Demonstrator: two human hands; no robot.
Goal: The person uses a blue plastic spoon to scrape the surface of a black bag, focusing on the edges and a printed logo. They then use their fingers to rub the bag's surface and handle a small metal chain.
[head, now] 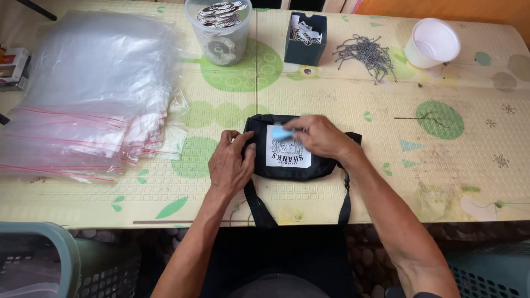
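Lying flat, black pouch [292, 148] bears white printed patch [287, 152].

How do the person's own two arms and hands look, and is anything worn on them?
Both arms are bare from the wrists upward; no sleeve covers the forearms. The left hand has no glove, and no ring or watch shows. The right hand is also ungloved, its wrist bare. At the bottom edge, near the right elbow, a dark cloth edge appears, perhaps a sleeve; I cannot tell.

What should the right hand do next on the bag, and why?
Probably sweep the blue tool down across the white patch: the right hand has it only at the patch's top edge, while the left hand pins the black bag.
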